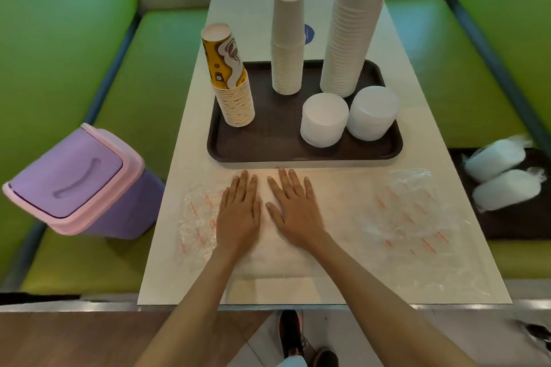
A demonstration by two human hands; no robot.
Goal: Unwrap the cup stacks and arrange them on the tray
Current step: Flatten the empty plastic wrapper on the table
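A dark brown tray (262, 146) lies on the white table. On it stand a yellow patterned cup stack (229, 77) at the left, a plain grey-white cup stack (287, 45) in the middle and a very tall white cup stack (351, 33) at the right. Two short white stacks (324, 119) (372, 112) sit at the tray's front right. A clear plastic wrapper with red print (408, 217) is spread flat across the table in front of the tray. My left hand (238, 214) and my right hand (293, 211) press flat on the wrapper, fingers straight, side by side.
A purple bin with a pink rim (74, 182) stands on the green bench at the left. On the right bench a second dark tray (521, 226) carries two wrapped white stacks (495, 161) (507, 192). The table's near edge (298, 304) is just below my forearms.
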